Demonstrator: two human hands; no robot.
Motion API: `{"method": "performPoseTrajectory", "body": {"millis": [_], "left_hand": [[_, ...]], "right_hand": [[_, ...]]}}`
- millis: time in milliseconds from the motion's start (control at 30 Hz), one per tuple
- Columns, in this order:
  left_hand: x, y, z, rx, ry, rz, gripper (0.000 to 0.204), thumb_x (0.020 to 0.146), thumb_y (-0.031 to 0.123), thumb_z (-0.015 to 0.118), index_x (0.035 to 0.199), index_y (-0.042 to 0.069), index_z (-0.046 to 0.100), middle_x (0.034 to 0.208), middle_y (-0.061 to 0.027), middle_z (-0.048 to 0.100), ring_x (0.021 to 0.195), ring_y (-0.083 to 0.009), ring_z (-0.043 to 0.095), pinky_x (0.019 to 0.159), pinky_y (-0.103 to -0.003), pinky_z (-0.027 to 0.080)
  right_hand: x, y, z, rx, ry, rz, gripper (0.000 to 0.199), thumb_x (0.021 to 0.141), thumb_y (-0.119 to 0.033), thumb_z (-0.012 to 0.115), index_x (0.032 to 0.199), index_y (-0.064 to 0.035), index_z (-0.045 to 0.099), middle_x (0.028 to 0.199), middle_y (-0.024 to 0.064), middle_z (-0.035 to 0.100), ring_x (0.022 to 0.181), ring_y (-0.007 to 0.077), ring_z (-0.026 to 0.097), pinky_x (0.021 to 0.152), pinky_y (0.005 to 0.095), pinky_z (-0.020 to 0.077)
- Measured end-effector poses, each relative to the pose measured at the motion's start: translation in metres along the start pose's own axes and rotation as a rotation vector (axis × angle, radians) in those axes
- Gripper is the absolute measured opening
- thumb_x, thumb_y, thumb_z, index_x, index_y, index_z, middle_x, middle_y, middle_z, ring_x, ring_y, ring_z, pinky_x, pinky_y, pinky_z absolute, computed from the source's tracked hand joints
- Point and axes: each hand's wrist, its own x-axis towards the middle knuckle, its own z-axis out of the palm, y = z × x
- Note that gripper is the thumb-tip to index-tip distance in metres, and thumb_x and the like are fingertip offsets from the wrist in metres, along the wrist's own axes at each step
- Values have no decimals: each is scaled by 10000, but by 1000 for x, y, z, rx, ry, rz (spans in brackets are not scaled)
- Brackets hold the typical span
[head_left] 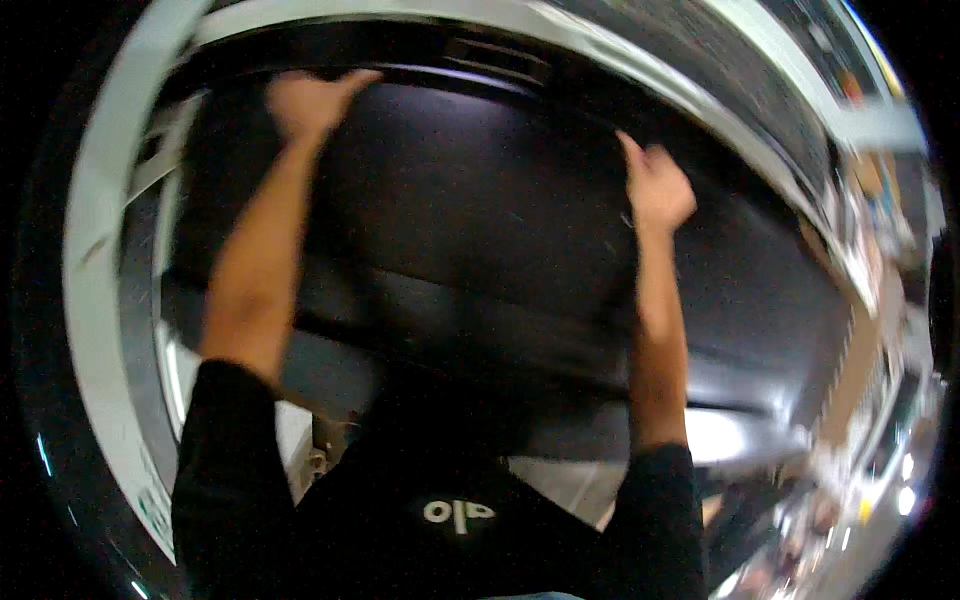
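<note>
A large, glossy black molded panel (470, 200), long and slightly curved, spans the view in front of my body. My left hand (305, 105) grips its far edge toward the left, thumb stretched to the right along a raised lip. Farther right, my right hand (660, 190) holds the same panel, its thumb pointing up and to the left. The other fingers of both hands are mostly hidden, and the picture is blurred by motion. Both arms reach forward, well apart. A rectangular recess (497, 58) shows near the panel's far edge, between the hands.
A pale frame (95, 250) curves around the panel on the left, and a pale rail (590, 45) runs along the far side. Brown cardboard-like material (850, 375) stands at the panel's right end. Blurred clutter (800, 540) lies at the lower right.
</note>
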Motion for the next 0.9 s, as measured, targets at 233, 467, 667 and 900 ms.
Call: {"method": "performPoseTrajectory", "body": {"millis": [233,467,667,900], "left_hand": [[20,-12,-3,227,500,111,1235,620,955,727,1171,-150,723,1346,-335,619,1336,-450,558,1133,-531,446],[29,-24,5,149,589,250,1077,632,849,821,1045,-143,756,1193,-338,696,1185,-464,639,1027,-524,506],[18,-40,6,0,787,514,951,629,903,769,704,-42,691,811,-265,692,782,-430,676,675,-557,527],[100,-58,-8,78,111,407,1175,630,839,813,1297,-120,680,1404,-308,635,1272,-473,600,1097,-529,477]], "right_hand": [[17,11,7,175,79,-19,679,916,-716,663,688,-76,667,696,203,716,674,428,733,560,500,571],[-103,-17,-110,634,-349,-285,343,935,-421,716,980,-81,730,986,186,711,977,405,683,837,508,547],[-291,-17,-150,241,-345,-298,568,1032,-487,615,1364,-27,626,1358,195,611,1333,393,560,1090,543,473],[-282,-39,-145,146,-352,-70,358,953,-257,673,1287,-129,666,1302,122,597,1294,323,567,1054,539,483]]}}
